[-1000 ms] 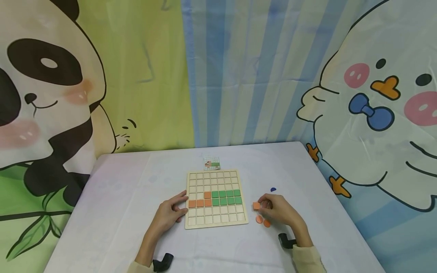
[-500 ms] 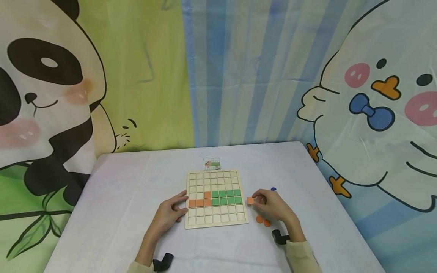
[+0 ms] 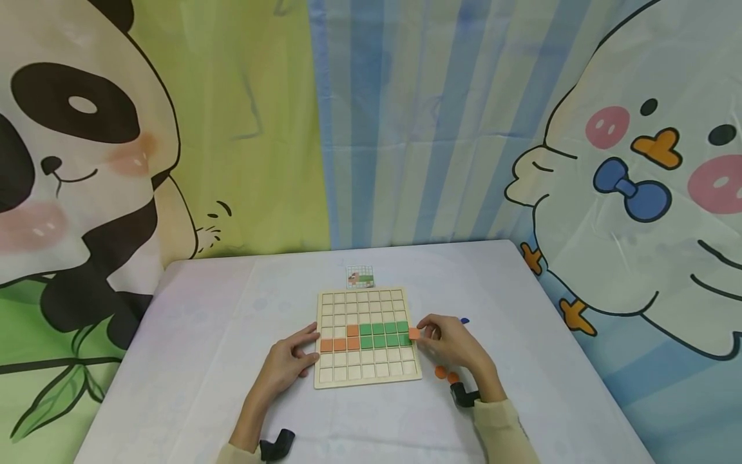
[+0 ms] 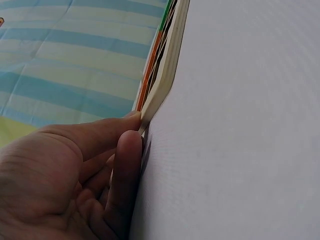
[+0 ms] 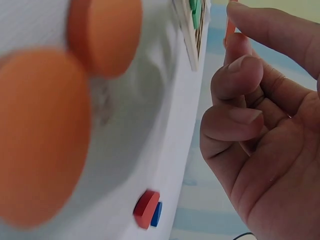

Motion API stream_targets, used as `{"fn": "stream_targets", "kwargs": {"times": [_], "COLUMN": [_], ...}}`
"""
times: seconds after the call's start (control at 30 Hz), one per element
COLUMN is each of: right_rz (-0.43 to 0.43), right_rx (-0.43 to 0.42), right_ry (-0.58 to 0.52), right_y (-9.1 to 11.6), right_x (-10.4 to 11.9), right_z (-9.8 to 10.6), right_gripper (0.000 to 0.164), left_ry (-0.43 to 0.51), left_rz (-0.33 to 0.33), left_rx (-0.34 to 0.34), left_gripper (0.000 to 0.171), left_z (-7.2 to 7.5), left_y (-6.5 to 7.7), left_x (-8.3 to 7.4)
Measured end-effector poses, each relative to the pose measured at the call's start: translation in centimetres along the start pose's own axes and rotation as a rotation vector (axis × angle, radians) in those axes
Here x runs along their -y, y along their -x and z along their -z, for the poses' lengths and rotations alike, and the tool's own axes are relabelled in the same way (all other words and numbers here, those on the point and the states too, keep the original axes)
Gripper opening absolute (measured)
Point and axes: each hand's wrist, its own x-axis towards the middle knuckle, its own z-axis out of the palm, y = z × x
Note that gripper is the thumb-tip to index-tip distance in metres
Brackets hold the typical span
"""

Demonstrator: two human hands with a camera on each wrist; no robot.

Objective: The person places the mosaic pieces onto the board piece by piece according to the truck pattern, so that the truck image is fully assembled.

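Note:
My right hand (image 3: 455, 341) pinches an orange square tile (image 3: 414, 333) between thumb and forefinger, over the right edge of the wooden grid board (image 3: 368, 377). In the right wrist view the tile (image 5: 230, 25) shows edge-on at the fingertips. On the board, green tiles (image 3: 379, 338) fill a block of two rows, with several orange tiles (image 3: 340, 345) to their left. My left hand (image 3: 284, 357) rests against the board's left edge, thumb and forefinger spread along it. The left wrist view shows fingertips right at the board's rim (image 4: 165, 75).
Two orange round pieces (image 5: 40, 140) lie right of the board, near my right wrist. Farther back are a blue piece (image 5: 156, 214) and a red piece (image 5: 146, 207). A small picture card (image 3: 360, 277) lies behind the board on the white table (image 3: 203, 335).
My right hand has moved left and slightly away from me, carrying the orange square tile from beside the board to over its right edge. My left hand has stayed put.

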Motion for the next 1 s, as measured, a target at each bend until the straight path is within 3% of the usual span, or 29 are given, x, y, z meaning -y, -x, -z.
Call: {"fn": "stream_targets", "kwargs": {"times": [1.0], "right_rz": [0.102], "right_rx": [0.017], "right_ry": [-0.025], "right_y": [-3.0], "right_x": [2.6], "right_z": [-1.5], "right_gripper": [0.023], "left_ry": [-0.005], "left_rz": [-0.005], "left_rx": [-0.003], "left_gripper": [0.054], "left_z": [0.0], "left_y": [0.0], "left_x": [0.0]}}
